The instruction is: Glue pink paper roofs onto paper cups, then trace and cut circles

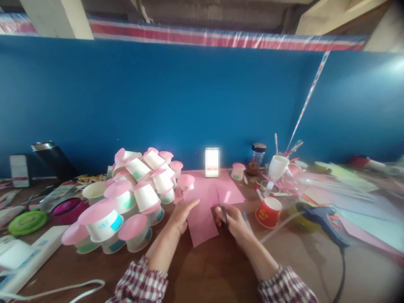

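My left hand [180, 216] is closed on the left edge of a piece of pink paper [203, 225], thumb lying on top. A pair of dark-handled scissors [223, 215] is in my right hand [237, 224], at the paper's right side. Their narrow blades point away from me, over the pink; whether they are parted cannot be made out. Behind, more pink paper [235, 192] lies flat on the brown table. To the left of my left hand, white paper cups [145, 198] with pink paper discs on them are heaped up.
On the right are a red paper cup [269, 213], a blue glue gun [330, 223] with its cord, a white cup [278, 167] holding sticks and a lidded jar [256, 160]. A power strip [47, 244] and a dark flask [53, 162] are left. A blue partition [195, 101] stands behind.
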The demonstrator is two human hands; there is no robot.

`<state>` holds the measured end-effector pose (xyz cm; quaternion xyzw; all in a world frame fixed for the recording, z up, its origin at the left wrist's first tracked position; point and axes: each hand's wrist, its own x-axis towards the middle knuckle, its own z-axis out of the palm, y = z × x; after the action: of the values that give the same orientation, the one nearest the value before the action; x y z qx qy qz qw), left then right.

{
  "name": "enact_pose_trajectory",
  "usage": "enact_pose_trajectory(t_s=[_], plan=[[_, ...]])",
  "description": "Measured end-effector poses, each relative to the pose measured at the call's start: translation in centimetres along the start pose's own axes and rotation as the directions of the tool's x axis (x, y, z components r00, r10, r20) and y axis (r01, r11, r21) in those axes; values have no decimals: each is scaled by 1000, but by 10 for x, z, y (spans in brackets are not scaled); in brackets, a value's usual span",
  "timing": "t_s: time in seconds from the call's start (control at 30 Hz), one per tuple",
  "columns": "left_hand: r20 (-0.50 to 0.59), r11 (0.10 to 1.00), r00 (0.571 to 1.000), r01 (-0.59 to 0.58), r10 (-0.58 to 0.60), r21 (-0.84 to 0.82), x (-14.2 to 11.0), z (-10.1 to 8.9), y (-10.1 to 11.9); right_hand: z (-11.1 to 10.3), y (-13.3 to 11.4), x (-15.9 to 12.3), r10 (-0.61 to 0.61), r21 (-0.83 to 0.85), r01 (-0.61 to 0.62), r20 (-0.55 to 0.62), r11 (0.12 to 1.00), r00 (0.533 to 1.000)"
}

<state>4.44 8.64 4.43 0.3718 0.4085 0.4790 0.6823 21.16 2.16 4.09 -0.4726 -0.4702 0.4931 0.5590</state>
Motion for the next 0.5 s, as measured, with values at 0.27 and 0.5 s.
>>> enact_pose_trajectory(t_s=[0.27, 0.5], plan=[[-34, 997, 999, 2, -5, -80, -3, 2, 4, -4, 8, 6, -47, 25, 49, -72, 999, 996], [-2, 997, 1000, -24, 24, -76, -12, 7, 3, -5, 10, 6, 23, 117, -20, -28, 993, 999]])
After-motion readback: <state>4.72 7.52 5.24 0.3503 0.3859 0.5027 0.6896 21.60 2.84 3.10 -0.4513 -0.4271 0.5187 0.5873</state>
